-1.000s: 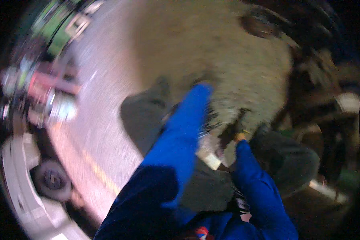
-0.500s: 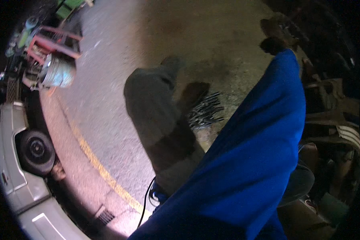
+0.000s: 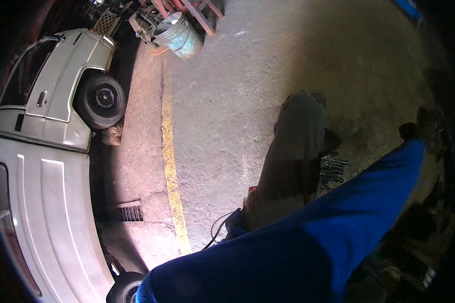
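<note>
One arm in a blue sleeve (image 3: pixel 308 237) crosses the picture from the lower edge up to the right; I take it for my left arm. My left hand (image 3: pixel 408 132) is at its end, in deep shadow beside dark machinery (image 3: pixel 442 151), and its fingers cannot be made out. My right hand is out of view. My leg in brownish trousers (image 3: pixel 293 156) stretches over the concrete floor, shoe (image 3: pixel 316 98) at the far end. Several metal tools (image 3: pixel 333 169) lie on the floor between the leg and the sleeve.
A white vehicle (image 3: pixel 45 166) fills the left side, one wheel (image 3: pixel 102 100) toward me. A yellow line (image 3: pixel 169 166) runs along the floor past a drain grate (image 3: pixel 126 213). A metal bucket (image 3: pixel 179 35) and a red frame (image 3: pixel 197 10) stand at the top. A black cable (image 3: pixel 218 230) lies near the leg.
The view has swung left, bringing the white vehicle and yellow line far into the picture. The second blue-sleeved arm seen a second ago has left the view.
</note>
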A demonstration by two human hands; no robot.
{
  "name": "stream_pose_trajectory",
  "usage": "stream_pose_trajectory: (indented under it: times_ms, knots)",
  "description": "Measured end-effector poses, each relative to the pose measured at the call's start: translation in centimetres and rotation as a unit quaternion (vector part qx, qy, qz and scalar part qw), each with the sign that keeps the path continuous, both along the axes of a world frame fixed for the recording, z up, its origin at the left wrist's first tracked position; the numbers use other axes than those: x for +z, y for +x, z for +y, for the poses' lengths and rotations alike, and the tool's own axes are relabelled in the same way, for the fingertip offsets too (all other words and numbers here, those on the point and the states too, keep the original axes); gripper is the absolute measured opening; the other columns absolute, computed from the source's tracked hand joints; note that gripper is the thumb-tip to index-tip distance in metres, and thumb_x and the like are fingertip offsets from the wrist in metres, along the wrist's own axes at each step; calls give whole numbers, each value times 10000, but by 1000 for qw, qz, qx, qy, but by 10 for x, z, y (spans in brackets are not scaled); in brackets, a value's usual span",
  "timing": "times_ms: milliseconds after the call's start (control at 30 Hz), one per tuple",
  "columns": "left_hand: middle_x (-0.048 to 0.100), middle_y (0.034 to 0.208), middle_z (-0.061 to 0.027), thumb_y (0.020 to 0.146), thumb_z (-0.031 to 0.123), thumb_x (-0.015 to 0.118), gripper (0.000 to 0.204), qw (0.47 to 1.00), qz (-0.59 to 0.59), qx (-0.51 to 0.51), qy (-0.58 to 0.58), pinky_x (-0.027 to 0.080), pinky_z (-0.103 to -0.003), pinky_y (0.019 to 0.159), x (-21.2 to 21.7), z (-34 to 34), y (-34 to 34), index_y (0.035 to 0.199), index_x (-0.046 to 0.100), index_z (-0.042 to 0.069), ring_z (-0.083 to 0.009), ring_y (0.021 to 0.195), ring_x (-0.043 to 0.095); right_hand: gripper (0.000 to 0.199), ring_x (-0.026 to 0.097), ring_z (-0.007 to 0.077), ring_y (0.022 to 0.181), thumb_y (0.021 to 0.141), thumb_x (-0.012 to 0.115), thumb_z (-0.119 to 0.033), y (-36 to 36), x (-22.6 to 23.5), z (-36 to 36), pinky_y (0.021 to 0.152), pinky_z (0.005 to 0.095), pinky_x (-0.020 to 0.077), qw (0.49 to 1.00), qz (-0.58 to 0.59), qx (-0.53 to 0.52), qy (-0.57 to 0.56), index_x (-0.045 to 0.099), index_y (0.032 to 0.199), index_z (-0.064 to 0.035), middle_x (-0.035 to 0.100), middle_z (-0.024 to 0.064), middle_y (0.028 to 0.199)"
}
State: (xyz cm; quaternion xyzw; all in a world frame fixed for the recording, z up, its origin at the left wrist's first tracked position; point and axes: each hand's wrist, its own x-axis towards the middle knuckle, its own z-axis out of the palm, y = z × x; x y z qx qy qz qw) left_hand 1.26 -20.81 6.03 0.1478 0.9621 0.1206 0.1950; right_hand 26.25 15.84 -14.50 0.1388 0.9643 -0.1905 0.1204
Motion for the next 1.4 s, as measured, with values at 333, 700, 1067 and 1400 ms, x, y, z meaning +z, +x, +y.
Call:
stream_pose_trajectory:
  times_ms: [333, 700, 1067, 1400]
  knots:
    - [729, 1312, -142, 978, 466, 588, 494, 991, 87, -86, -57, 535, -516, 1001, 49, 53, -92, 1277, 746, 106, -352, 1163, 704, 386, 703, 454, 932, 932, 691, -283, 11, -24, -31, 804, 526, 554, 999, -5, 31, -1, 686, 1213, -18, 735, 239, 1038]
    - [717, 1289, -203, 969, 514, 633, 570, 935, 16, -327, -139, 512, -505, 1063, 148, 31, -41, 1306, 708, 60, -406, 1196, 674, 473, 711, 454, 994, 885, 705, -376, 5, -59, -55, 823, 519, 555, 926, 3, -333, -178, 687, 1159, 9, 734, 272, 1021]
    - [720, 1305, -194, 973, 422, 680, 516, 982, -73, -175, -15, 527, -439, 1042, 177, 1, -15, 1334, 695, 54, -355, 1194, 694, 486, 729, 448, 972, 951, 660, -357, 10, 0, -80, 850, 560, 564, 919, 41, -391, 31, 622, 1338, -66, 760, 216, 1050]
    - [736, 1260, -201, 965, 390, 704, 499, 980, -60, -188, 35, 544, -437, 1012, 181, -1, -13, 1307, 700, 28, -363, 1157, 712, 521, 669, 538, 1048, 947, 692, -482, -36, 4, -99, 857, 608, 523, 937, 12, -277, -213, 587, 1251, -72, 699, 322, 1142]
